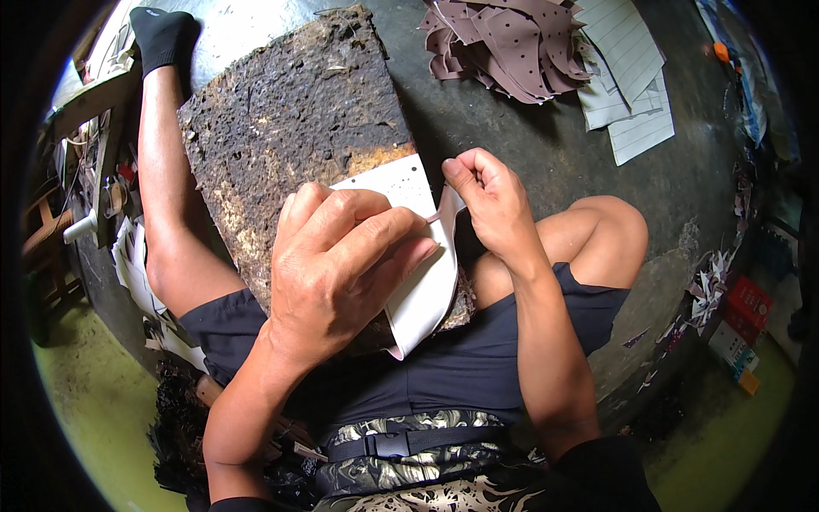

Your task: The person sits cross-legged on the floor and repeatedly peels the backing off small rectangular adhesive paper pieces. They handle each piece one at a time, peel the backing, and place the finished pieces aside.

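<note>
A white, flexible cut piece (424,299) with small dark holes near its far edge lies over the right edge of a rough, dark, worn board (299,94) on my lap. My left hand (337,264) reaches across the board, its thumb and fingers pinched together at the piece's raised, folded edge. Beside it, my right hand (495,200) is closed with thumb and index finger pressed together at the lifted right side of the same piece. A thin pinkish edge shows between the two hands. The left palm covers part of the piece.
Mauve cut pieces with dark holes (512,43) lie heaped on the dark floor beyond my right hand. Lined papers (631,94) rest beside them. Scraps and a red box (748,307) are at far right. Wooden furniture (85,111) stands at left, beside my outstretched leg.
</note>
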The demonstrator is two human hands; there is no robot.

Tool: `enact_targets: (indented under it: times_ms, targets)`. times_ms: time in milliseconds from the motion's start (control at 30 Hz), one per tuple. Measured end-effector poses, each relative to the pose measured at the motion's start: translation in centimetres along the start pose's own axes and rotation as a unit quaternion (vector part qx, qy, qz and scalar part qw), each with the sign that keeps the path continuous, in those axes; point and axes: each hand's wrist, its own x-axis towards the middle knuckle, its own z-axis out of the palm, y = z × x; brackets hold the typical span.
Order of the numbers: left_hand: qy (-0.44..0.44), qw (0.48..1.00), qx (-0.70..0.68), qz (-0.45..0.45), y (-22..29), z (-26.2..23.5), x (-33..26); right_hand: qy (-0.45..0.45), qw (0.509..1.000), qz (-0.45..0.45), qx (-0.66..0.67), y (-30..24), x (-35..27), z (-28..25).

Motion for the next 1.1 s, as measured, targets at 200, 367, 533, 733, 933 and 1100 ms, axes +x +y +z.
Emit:
enact_targets:
  times_ms: [200,367,533,733,933,1100]
  targets:
    - [0.006,1.0,-0.002,0.002,0.0,0.1,0.0,0.02,1.0,-0.004,-0.021,0.6,0.3,0.0]
    - [0.008,1.0,-0.005,0.005,-0.1,0.0,0.0,0.025,0.999,0.0,-0.027,1.0,0.6,-0.1]
    - [0.005,1.0,-0.005,0.005,-0.1,0.0,0.0,0.035,0.997,0.011,-0.062,1.2,0.7,-0.3]
    - [0.01,1.0,-0.001,0.007,-0.2,0.1,-0.1,0.058,0.996,0.0,-0.066,1.4,0.9,-0.2]
    - [0.03,0.999,0.015,0.03,-0.3,0.4,-0.4,0.068,0.995,-0.007,-0.078,1.6,1.0,-0.2]
    - [0.033,0.995,0.067,0.073,-0.2,0.6,-0.8,0.073,0.995,0.014,-0.07,1.9,1.2,-0.4]
